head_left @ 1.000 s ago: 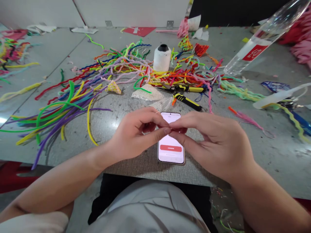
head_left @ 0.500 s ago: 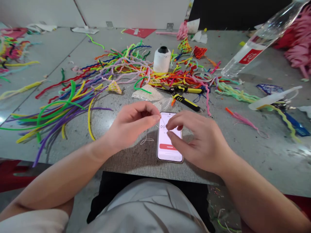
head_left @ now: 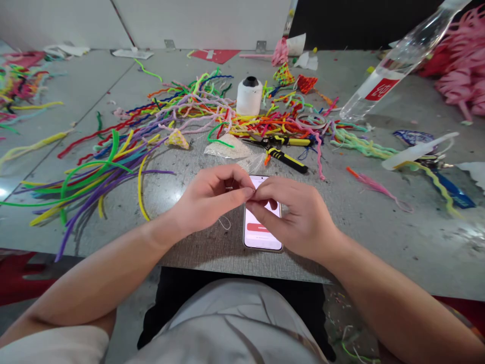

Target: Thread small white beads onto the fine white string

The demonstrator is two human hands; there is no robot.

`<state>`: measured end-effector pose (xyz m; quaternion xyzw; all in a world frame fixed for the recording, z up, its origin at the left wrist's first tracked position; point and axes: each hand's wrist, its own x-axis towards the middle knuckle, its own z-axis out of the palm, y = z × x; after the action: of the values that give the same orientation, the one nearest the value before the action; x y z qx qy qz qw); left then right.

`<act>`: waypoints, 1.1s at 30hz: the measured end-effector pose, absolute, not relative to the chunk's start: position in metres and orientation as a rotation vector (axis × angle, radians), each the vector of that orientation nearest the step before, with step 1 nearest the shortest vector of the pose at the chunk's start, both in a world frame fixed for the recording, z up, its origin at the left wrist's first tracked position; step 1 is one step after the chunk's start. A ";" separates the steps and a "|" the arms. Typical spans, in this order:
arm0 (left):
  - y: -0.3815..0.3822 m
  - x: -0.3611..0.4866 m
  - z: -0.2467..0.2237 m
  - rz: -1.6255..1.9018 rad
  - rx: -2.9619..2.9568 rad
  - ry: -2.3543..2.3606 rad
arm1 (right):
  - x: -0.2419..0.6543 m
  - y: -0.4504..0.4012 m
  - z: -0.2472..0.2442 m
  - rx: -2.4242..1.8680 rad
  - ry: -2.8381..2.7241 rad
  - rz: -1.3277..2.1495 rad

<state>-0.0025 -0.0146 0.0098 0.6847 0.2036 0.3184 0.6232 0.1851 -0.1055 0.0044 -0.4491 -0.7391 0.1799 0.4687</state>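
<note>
My left hand (head_left: 212,199) and my right hand (head_left: 299,215) meet fingertip to fingertip over a lit phone (head_left: 262,241). Both are closed in a pinch. A thin white thread (head_left: 226,224) hangs in a small loop below my left fingers. Its upper part is hidden between the fingertips of both hands. Just beyond the hands lies a clear plastic bag of small white beads (head_left: 231,148). Beside the bag are pliers with black and yellow handles (head_left: 288,159).
A white thread spool (head_left: 249,98) stands among many coloured pipe cleaners (head_left: 182,103). To the right, a clear bottle (head_left: 382,86) leans at a slant. A white squeeze bottle (head_left: 413,151) and a pink tassel (head_left: 375,184) lie nearer. The table's front edge runs before my lap.
My right hand has moved left, so its fingertips now touch those of my left hand. The thread stretch seen between them is now covered. The view has shifted slightly.
</note>
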 end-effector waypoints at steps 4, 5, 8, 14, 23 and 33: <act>-0.011 -0.005 0.006 0.722 1.528 0.482 | 0.184 -0.107 0.006 -1.092 -1.715 0.517; -0.011 -0.006 0.005 0.710 1.492 0.469 | 0.184 -0.107 0.006 -1.089 -1.665 0.549; -0.010 -0.006 0.002 0.605 1.373 0.420 | 0.185 -0.107 0.005 -1.105 -1.526 0.641; -0.011 -0.002 0.001 0.537 1.263 0.459 | 0.188 -0.103 -0.001 -1.210 -1.381 0.757; -0.016 0.005 0.013 0.606 1.237 0.837 | 0.188 -0.102 -0.004 -1.229 -1.661 0.346; -0.009 0.005 0.003 0.731 1.245 0.985 | 0.170 -0.100 -0.022 -1.307 -2.387 0.349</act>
<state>0.0053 -0.0088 0.0026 0.5461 0.4321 0.3208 0.6420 0.1702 -0.1001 -0.0219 -0.4671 -0.8528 0.1248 0.1975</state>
